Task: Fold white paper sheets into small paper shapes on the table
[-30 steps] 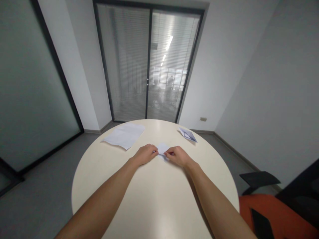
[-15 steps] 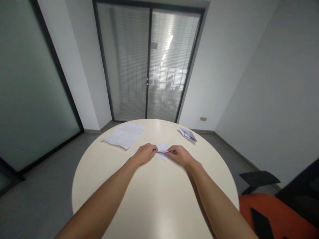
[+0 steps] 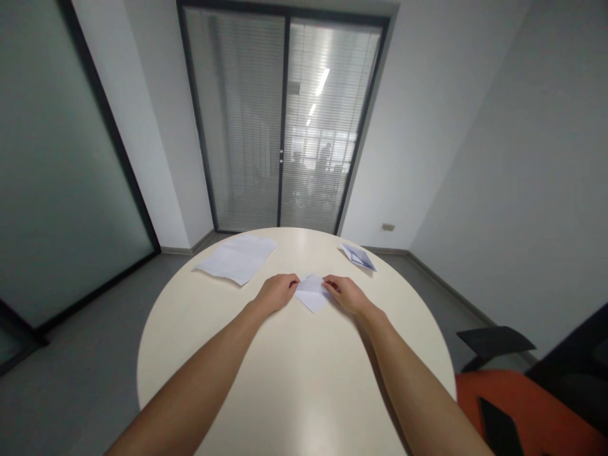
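A small folded white paper (image 3: 311, 294) lies on the round cream table (image 3: 294, 380), near its far middle. My left hand (image 3: 275, 292) pinches the paper's left corner with curled fingers. My right hand (image 3: 342, 293) holds the paper's right corner, fingers bent over the edge. The paper sits flat between both hands, one point aimed toward me.
A flat sheet of white paper (image 3: 237, 258) lies at the table's far left. A folded paper shape (image 3: 358, 256) rests at the far right edge. An orange chair (image 3: 517, 411) with a black armrest stands at the right. Glass doors with blinds (image 3: 285, 126) are behind the table.
Both hands have drawn apart and slightly away from me. The paper between them has spread from a narrow fold into a wider flat shape.
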{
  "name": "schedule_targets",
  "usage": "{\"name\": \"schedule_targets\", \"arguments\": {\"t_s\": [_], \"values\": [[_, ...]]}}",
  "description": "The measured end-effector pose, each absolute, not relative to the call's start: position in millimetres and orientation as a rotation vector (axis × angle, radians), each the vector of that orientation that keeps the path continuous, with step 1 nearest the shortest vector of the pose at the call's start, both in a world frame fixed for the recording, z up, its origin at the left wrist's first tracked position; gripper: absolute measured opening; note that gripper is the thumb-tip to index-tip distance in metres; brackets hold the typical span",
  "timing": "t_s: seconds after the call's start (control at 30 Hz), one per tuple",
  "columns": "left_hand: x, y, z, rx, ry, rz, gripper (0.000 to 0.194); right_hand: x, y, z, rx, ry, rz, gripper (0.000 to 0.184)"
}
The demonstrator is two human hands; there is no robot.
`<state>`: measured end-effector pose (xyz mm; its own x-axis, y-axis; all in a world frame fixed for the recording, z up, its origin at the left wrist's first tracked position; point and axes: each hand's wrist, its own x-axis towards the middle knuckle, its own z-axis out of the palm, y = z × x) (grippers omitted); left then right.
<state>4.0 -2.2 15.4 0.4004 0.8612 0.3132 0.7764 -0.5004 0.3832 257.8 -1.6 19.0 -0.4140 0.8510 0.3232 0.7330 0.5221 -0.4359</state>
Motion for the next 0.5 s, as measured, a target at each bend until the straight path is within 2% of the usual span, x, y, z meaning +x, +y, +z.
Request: {"name": "schedule_targets", "arguments": {"t_s": [0.3, 0.5], "values": [[12.0, -0.9, 2.6, 2.470, 1.470, 0.814, 0.042, 257.6, 0.4, 17.2, -1.312, -2.303, 0.280, 0.037], [13.3, -1.4, 0.5, 2.529, 1.456, 0.814, 0.042, 256.9, 3.0, 10.0, -1.400, -2.262, 0.217, 0.043]]}}
